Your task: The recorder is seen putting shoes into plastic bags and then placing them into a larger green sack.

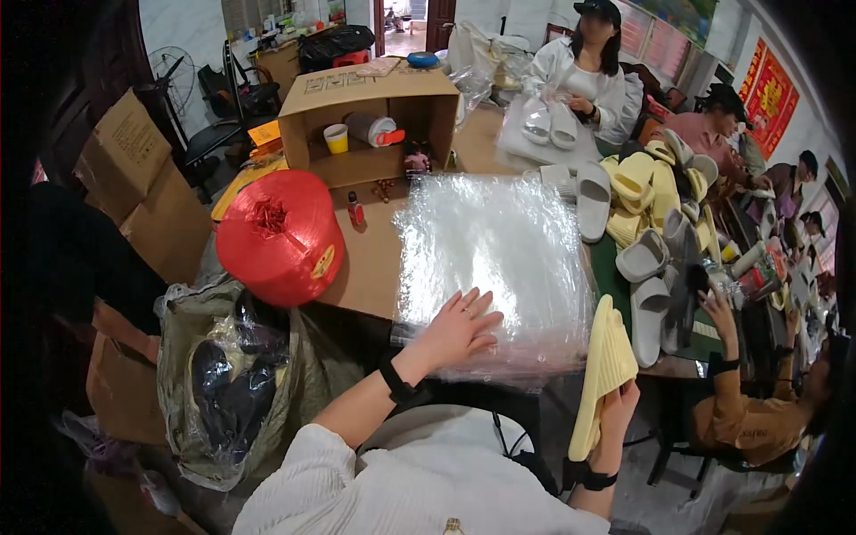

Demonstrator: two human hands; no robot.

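Right hand (615,406) hides the yellow slipper's (603,370) lower end

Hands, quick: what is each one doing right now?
Left hand: open, fingers spread flat on the stack of clear plastic bags.
Right hand: closed on a yellow slipper, held upright.

One red twine spool (280,237). One open cardboard box (370,120) on the surface. One stack of clear plastic bags (495,259). One yellow cup (336,138). One yellow slipper (604,374) in hand. Grey and yellow slippers heaped beyond, too overlapped to count.
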